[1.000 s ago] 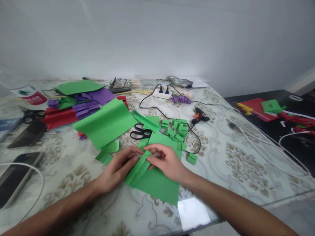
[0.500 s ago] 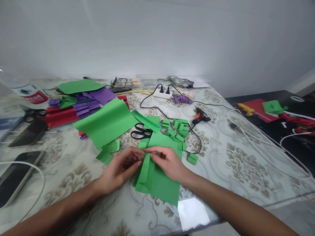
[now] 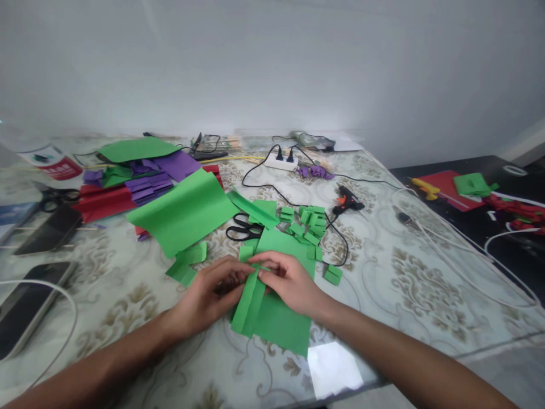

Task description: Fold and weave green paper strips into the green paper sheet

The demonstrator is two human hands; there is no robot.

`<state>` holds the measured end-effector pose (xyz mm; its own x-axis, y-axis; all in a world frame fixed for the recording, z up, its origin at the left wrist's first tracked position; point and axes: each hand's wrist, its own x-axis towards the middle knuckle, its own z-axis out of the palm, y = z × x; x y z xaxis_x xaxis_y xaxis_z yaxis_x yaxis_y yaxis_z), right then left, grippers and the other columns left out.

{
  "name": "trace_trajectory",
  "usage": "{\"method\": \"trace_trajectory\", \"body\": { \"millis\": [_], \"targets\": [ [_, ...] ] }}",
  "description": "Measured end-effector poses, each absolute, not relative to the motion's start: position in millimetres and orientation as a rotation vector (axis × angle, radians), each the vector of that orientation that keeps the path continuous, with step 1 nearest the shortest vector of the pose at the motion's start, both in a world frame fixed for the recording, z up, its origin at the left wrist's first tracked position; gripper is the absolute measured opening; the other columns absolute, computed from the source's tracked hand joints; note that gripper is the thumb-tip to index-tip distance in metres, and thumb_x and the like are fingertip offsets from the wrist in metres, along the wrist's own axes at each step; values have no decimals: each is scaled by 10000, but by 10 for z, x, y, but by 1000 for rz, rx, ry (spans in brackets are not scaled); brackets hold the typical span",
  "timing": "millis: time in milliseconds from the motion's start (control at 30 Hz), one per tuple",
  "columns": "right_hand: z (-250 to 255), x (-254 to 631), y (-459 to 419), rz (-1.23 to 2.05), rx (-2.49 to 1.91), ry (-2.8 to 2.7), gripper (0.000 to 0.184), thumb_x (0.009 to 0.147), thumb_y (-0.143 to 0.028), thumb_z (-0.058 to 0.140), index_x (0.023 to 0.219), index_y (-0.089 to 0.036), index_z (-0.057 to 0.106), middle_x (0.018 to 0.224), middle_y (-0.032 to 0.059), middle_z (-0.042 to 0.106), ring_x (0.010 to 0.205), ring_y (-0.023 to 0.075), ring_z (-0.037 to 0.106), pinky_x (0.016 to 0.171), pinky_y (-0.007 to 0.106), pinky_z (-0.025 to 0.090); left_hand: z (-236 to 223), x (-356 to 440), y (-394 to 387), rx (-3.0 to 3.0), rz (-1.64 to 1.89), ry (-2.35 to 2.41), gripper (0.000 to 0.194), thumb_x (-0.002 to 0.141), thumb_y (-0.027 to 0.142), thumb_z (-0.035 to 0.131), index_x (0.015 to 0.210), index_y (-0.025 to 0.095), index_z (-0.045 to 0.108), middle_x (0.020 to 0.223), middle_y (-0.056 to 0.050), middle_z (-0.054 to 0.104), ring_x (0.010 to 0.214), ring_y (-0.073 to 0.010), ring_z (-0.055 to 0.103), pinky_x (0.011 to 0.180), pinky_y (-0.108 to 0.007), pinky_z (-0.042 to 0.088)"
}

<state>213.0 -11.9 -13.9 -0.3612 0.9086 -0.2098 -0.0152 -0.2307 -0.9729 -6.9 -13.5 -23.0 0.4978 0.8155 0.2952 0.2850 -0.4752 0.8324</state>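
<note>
My left hand (image 3: 208,295) and my right hand (image 3: 287,284) meet over a narrow folded green paper strip (image 3: 249,301). Both pinch its upper end with fingertips close together. The strip lies across a larger green sheet (image 3: 281,324) flat on the table. Black scissors (image 3: 243,230) lie just beyond my hands. A pile of small folded green pieces (image 3: 309,221) sits behind my right hand.
A big curled green sheet (image 3: 183,213) lies at the left centre, with purple and red paper (image 3: 145,184) behind it. A glue gun (image 3: 347,200), power strip (image 3: 280,163) and cables are at the back right. Phones (image 3: 25,307) rest at the left edge.
The strip has swung from slanting across the sheet to nearly upright, and my fingertips have shifted to its top end. My arms have stayed in place.
</note>
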Motion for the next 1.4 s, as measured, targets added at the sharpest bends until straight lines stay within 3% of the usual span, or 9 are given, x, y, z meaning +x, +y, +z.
{"method": "trace_trajectory", "body": {
  "millis": [300,633,900,1167,1400],
  "targets": [
    [-107,2106,-114,1751,-1176,-1204,229,884,-211,662,1089,-170,756,790,-4,684,723,151,660,658,261,563,-315,-88,-124,1884,877,937,170,1021,260,663,1186,238,698,976,-36,705,840,-174,686,739,-267,558],
    [-73,2114,-88,1747,-1271,-1313,273,960,-149,557,1028,-172,821,776,3,713,656,120,613,632,228,517,-312,-85,-110,1834,827,961,148,1041,317,624,1113,208,693,979,-53,708,853,-185,678,765,-291,551],
    [-200,2076,-52,1860,-1268,-1242,253,981,-188,560,988,-158,811,762,5,710,630,120,639,643,253,562,-292,-80,-28,1589,691,956,254,997,421,660,991,168,677,839,-29,670,768,-173,613,689,-275,495],
    [-206,2093,-68,1910,-1175,-1277,219,962,-302,636,885,-151,774,734,-2,686,648,136,673,651,267,592,-304,-94,-10,1535,672,956,267,981,431,681,990,164,693,847,-28,673,783,-173,607,700,-274,489],
    [-241,2081,-65,1937,-1172,-1240,174,949,-269,648,913,-142,763,723,-11,669,639,133,681,647,264,610,-248,-86,25,1527,671,946,233,961,408,706,945,176,695,773,5,643,683,-143,558,614,-247,445]
  ]
}}
